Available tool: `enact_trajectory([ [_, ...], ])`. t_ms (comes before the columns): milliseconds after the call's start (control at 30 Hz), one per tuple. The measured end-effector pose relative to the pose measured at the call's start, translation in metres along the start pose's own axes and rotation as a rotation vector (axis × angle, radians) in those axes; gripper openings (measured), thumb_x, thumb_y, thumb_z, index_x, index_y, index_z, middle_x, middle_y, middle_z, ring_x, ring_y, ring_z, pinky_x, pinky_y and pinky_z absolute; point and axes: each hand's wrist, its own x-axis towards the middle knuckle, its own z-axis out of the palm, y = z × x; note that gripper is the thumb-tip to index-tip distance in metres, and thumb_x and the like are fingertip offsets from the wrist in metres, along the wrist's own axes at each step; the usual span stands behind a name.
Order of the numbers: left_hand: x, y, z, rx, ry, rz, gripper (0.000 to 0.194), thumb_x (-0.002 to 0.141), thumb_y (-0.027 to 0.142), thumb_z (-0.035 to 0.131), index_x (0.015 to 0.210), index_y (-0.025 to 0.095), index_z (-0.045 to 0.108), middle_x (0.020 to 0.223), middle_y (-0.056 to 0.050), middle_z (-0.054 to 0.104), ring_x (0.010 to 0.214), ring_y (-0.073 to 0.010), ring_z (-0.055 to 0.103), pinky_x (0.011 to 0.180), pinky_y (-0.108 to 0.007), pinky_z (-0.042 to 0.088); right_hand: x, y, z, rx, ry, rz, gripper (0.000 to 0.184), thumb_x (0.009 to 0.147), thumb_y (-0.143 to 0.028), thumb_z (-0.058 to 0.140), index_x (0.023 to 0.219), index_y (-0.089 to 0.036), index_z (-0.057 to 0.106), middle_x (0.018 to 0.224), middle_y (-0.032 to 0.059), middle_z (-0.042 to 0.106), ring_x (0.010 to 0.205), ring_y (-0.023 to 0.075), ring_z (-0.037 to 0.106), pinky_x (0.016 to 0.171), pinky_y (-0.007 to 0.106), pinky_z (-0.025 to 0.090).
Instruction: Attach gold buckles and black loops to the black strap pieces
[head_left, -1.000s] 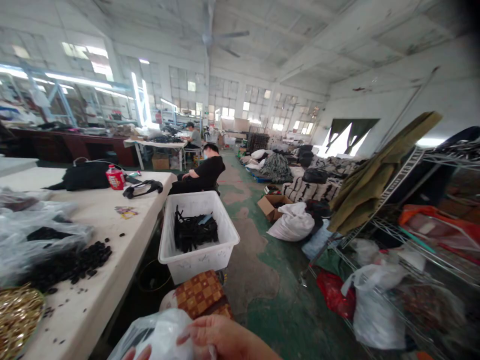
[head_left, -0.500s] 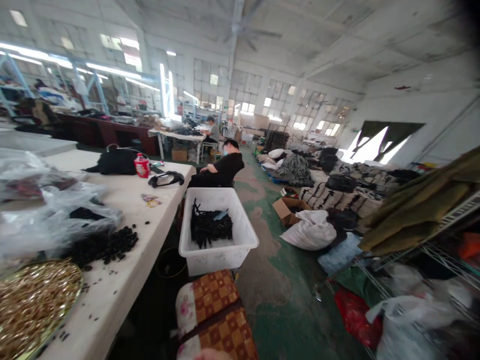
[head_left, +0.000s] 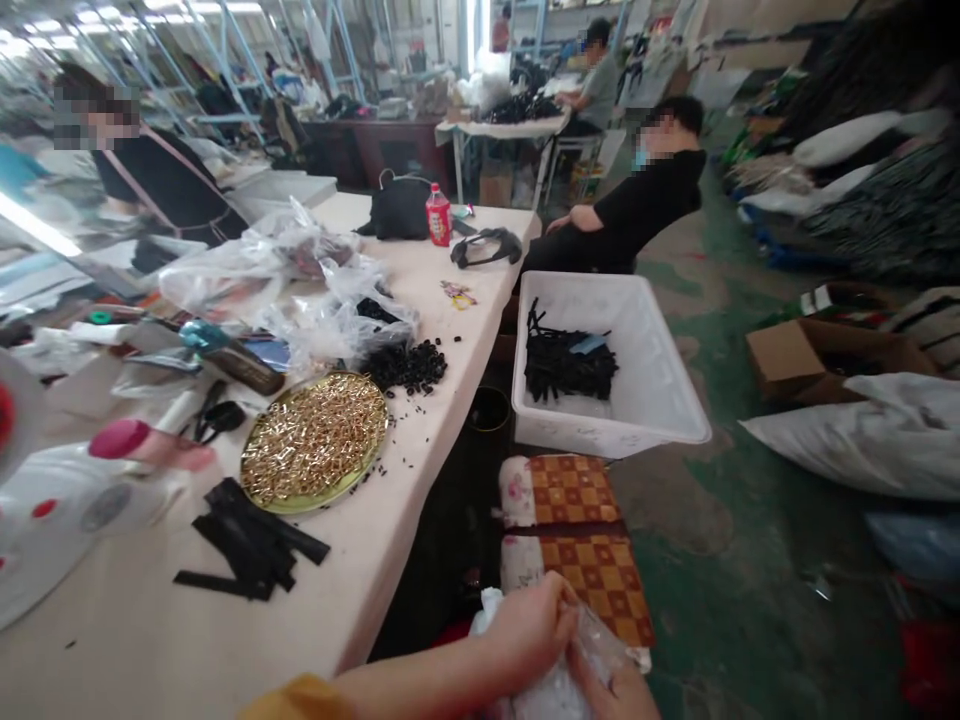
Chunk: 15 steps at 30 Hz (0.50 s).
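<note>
At the bottom of the view, my left hand is closed on a clear plastic bag, its fingers bunched around the gathered film. My right hand grips the same bag just below and to the right, partly cut off by the frame edge. Pale contents show through the film, but I cannot make out what they are. Just beyond my hands lies a brown checked cushion with a white flowered side. Part of the bag hangs below my left wrist, partly hidden by the forearm.
A white tub with black strips stands beyond the cushion. On the table lie a round tray of gold metal pieces, black strips, small black parts and a red bottle. A seated person is near the tub.
The view has swung left and down, bringing more of the tabletop in. Both hands and the plastic bag now show, where before only a bit of one hand did.
</note>
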Motion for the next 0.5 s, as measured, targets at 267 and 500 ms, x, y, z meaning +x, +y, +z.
enact_trajectory([
  [267, 0.020, -0.009, 0.002, 0.455, -0.223, 0.155, 0.090, 0.041, 0.061, 0.069, 0.113, 0.011, 0.052, 0.100, -0.021, 0.061, 0.085, -0.0386, 0.059, 0.073, -0.047, 0.047, 0.026, 0.021, 0.004, -0.021, 0.167, 0.068, 0.045, 0.074, -0.044, 0.043, 0.094, -0.013, 0.068, 0.104, 0.0134, 0.065, 0.103, 0.0264, 0.057, 0.094, 0.036, 0.040],
  [500, 0.078, -0.067, -0.015, 0.177, 0.108, -0.249, 0.043, 0.060, 0.036, 0.066, 0.096, 0.015, 0.058, 0.093, -0.009, 0.063, 0.091, -0.0286, 0.059, 0.081, -0.034, 0.044, 0.067, 0.038, -0.022, 0.055, 0.122, 0.019, 0.048, 0.072, -0.040, 0.047, 0.112, -0.014, 0.056, 0.110, 0.0113, 0.062, 0.099, 0.0220, 0.059, 0.087, 0.032, 0.045],
])
